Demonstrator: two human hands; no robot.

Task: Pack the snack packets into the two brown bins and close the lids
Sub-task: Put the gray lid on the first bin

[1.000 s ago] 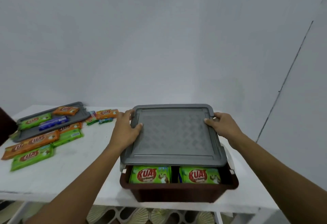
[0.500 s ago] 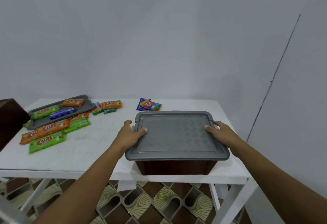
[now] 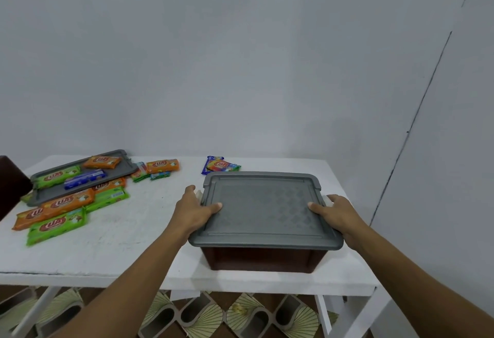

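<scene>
Presently, the brown bin (image 3: 263, 259) stands on the near right part of the white bench (image 3: 120, 244), close to its front edge, with the grey lid (image 3: 264, 209) lying flat on top. The lid's long axis runs left to right, roughly along the bench front, its far right corner turned slightly away. The left hand (image 3: 191, 210) grips the lid's left edge, thumb laid on top; its fingers curl under the rim and are hidden. The right hand (image 3: 339, 213) grips the right edge likewise, thumb on top, fingers wrapped down the side. The bin's contents are hidden by the lid. Whether the lid is seated all round cannot be told. A multicolour packet (image 3: 220, 165) lies just behind the bin. On the far left, a second grey lid (image 3: 123, 170) carries orange, green and blue packets, with more orange and green packets (image 3: 57, 226) overlapping beside it; their print is blurred. A dark brown object (image 3: 10, 185) at the left edge is cut off by the frame.
</scene>
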